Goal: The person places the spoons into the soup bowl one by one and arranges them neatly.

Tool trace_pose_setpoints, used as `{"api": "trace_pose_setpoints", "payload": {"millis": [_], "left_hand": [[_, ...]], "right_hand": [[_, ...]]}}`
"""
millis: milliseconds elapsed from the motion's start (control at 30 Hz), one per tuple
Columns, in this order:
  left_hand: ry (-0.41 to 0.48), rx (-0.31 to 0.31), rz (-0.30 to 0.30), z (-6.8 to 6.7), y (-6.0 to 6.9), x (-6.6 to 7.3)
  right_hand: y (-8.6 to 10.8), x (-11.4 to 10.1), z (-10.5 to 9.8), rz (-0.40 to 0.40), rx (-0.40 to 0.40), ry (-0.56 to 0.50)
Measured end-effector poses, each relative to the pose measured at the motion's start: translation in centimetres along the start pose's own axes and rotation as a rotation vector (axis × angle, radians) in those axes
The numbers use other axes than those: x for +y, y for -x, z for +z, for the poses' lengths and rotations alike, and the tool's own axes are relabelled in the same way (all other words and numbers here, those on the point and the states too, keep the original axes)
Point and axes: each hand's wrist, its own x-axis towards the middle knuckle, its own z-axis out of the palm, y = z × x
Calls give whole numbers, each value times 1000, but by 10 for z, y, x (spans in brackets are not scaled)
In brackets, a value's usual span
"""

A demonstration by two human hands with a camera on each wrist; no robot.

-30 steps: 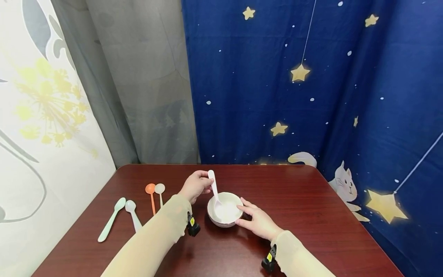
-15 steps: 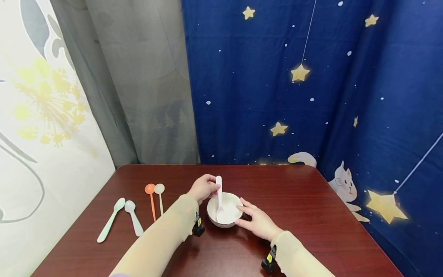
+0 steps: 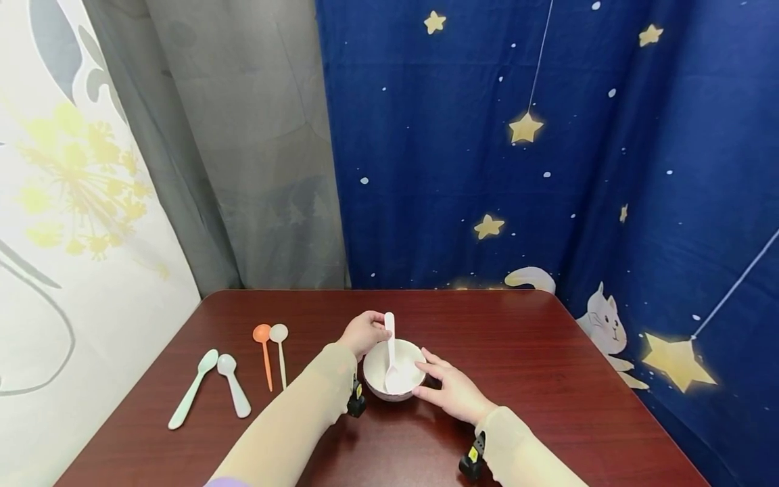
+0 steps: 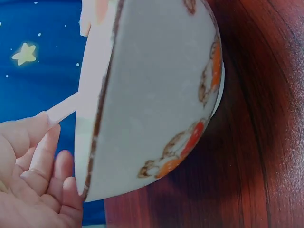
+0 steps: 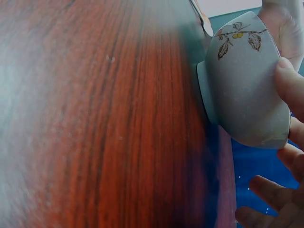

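My left hand (image 3: pixel 364 333) pinches the handle of a pale pink-white spoon (image 3: pixel 391 348) above the far left rim of a white bowl (image 3: pixel 374 370); the spoon's head is inside the bowl. In the left wrist view, thumb and forefinger of that hand (image 4: pixel 35 166) hold the handle (image 4: pixel 62 109) beside the patterned bowl (image 4: pixel 152 90). At the bowl's right side, my right hand (image 3: pixel 456 392) touches the rim with spread fingers. The right wrist view shows the thumb of this hand (image 5: pixel 285 156) against the rim of the bowl (image 5: pixel 247 90), other fingers extended.
On the left of the dark red table (image 3: pixel 517 345) lie a mint green spoon (image 3: pixel 193 392), a pale, whitish spoon (image 3: pixel 235 387), an orange spoon (image 3: pixel 266 355) and a cream spoon (image 3: pixel 281 352). Curtains (image 3: pixel 438 169) hang behind the table.
My left hand has moved right and slightly toward me, bringing the spoon from a left-leaning slant to nearly upright across the bowl. My right hand and the bowl have stayed about where they were.
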Motion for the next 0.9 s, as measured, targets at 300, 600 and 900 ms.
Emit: {"api": "trace_pose_setpoints", "payload": {"millis": [300, 600, 900], "left_hand": [[-9, -10, -25, 2, -4, -13], [-7, 14, -34, 3, 0, -12], [-8, 17, -30, 4, 0, -18]], "right_hand": [[1, -1, 1, 11, -9, 9], [-1, 1, 2, 16, -14, 11], [0, 1, 0, 8, -13, 11]]}}
